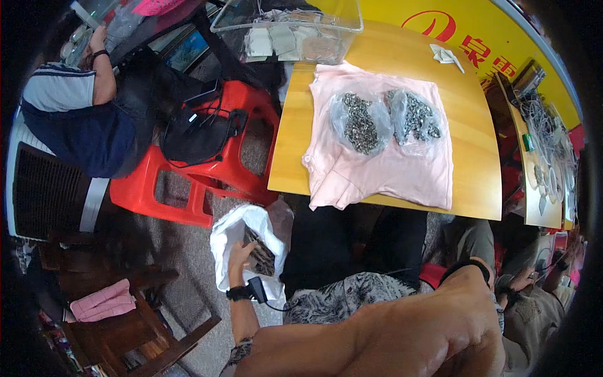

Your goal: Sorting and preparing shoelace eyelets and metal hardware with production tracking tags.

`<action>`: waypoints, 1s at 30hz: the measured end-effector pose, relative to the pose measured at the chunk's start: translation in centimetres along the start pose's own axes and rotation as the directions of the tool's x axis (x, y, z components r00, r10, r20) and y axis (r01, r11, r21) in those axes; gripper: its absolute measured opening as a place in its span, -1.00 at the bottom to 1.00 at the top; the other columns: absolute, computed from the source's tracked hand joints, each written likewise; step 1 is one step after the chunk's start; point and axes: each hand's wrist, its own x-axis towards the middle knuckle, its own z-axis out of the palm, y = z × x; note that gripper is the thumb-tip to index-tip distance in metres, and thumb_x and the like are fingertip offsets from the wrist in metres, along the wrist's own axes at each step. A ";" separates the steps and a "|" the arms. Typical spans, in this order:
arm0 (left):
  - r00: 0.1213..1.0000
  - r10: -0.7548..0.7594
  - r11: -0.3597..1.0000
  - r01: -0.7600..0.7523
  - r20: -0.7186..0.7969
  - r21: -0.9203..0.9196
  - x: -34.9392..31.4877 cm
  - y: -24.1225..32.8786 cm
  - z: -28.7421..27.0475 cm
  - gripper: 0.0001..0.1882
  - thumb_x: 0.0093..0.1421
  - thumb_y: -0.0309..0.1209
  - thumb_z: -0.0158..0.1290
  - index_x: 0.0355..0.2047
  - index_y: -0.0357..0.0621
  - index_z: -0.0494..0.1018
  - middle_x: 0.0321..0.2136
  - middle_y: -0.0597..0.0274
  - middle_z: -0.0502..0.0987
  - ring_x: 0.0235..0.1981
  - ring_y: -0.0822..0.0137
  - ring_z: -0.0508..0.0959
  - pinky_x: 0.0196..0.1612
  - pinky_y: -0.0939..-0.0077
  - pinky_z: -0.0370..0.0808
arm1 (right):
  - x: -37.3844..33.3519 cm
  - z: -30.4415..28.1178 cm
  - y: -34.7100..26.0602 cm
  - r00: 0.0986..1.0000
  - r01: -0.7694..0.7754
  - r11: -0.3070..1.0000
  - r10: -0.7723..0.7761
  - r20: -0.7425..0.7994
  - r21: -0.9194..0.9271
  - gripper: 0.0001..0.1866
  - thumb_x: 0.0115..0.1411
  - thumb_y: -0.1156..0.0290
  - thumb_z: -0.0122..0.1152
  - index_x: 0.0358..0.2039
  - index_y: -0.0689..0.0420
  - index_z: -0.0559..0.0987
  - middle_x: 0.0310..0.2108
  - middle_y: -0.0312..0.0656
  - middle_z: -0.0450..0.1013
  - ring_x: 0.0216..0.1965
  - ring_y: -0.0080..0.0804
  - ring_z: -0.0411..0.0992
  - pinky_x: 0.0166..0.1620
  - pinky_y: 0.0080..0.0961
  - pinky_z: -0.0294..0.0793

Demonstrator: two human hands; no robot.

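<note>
My left hand (241, 256), with a dark band at its wrist, reaches into an open white plastic bag (222, 251) low beside my legs. Its fingers are curled together inside the bag, next to dark brownish contents (265, 256); what they hold is too small to tell. A large bare stretch of my right arm or hand (402, 327) crosses the lower part of the view, close up, with a dark band near it. Its fingers are hidden. On the table a pink shirt (389, 176) lies spread under two clear bags (361, 122) of small silvery metal pieces.
The yellow table (477, 157) also bears a clear plastic bin (282, 47) of pale pieces. Red stools (235, 169), one with a black bag, stand left. A wooden chair (119, 339) is lower left. One person (75, 125) sits upper left; another's hand (521, 279) shows at right.
</note>
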 end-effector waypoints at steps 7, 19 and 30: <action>0.855 0.424 0.852 -0.264 0.299 -0.453 -9.3 12.0 -7.1 -0.62 0.21 -0.22 0.09 -0.13 -0.31 0.46 -0.34 0.20 0.55 -0.35 0.45 0.55 -0.30 0.57 0.55 | 0.4 -0.7 -1.6 0.997 -0.021 1.000 0.020 -0.072 -0.020 -0.60 0.24 0.08 0.03 -0.37 0.24 0.49 -0.26 0.05 0.41 -0.36 -0.45 0.40 -0.27 -0.55 0.44; 0.633 0.764 0.597 -0.616 0.129 -0.513 -19.0 23.0 -5.5 -0.78 0.28 -0.46 -0.02 -0.13 -0.34 0.47 -0.30 0.12 0.58 -0.29 0.41 0.58 -0.24 0.59 0.52 | -2.5 -3.0 -5.3 0.954 -0.047 0.999 0.042 -0.297 -0.009 -0.57 0.27 0.01 -0.04 -0.41 0.17 0.45 -0.23 0.08 0.38 -0.34 -0.44 0.37 -0.26 -0.55 0.42; 0.493 0.868 0.437 -0.701 0.059 -0.564 -19.8 29.7 -0.6 -0.82 0.26 -0.53 -0.01 -0.18 -0.37 0.47 -0.33 0.07 0.60 -0.33 0.40 0.58 -0.23 0.57 0.52 | -3.7 -7.1 -9.7 0.875 -0.072 0.995 0.033 -0.482 -0.062 -0.54 0.30 -0.06 -0.11 -0.45 0.11 0.42 -0.21 0.10 0.35 -0.32 -0.43 0.35 -0.25 -0.55 0.40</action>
